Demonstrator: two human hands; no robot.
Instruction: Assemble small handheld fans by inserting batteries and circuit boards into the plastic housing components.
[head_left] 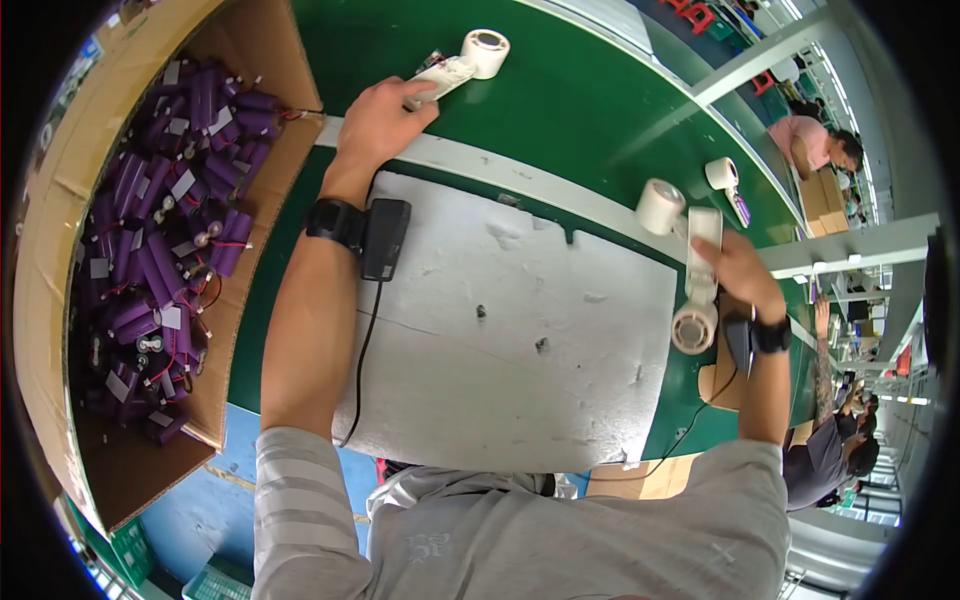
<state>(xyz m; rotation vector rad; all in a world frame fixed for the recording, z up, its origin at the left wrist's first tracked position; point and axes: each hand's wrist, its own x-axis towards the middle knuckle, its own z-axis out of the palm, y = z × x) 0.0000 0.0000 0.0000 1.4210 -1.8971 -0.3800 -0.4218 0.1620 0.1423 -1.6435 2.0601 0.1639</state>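
Note:
My left hand (pixel 382 118) reaches to the far side of the green bench, its fingers closed on the handle of a white handheld fan (pixel 484 54). Small coloured parts, perhaps wiring, show beside that handle. To the right, my right hand (pixel 742 272) has its fingers on the pale handle of a second fan (pixel 693 328), whose round grilled head points toward me. A third white round fan head (pixel 660 206) sits just beyond it, slightly blurred. Between my arms lies a scuffed white foam sheet (pixel 510 340).
A cardboard box (pixel 265 215) full of purple wired battery cells (pixel 160 265) stands at the left. Farther right on the bench is another white fan (pixel 721 174) with a purple cell in its handle. A white rail (pixel 480 165) crosses the bench. Co-workers sit at the far right.

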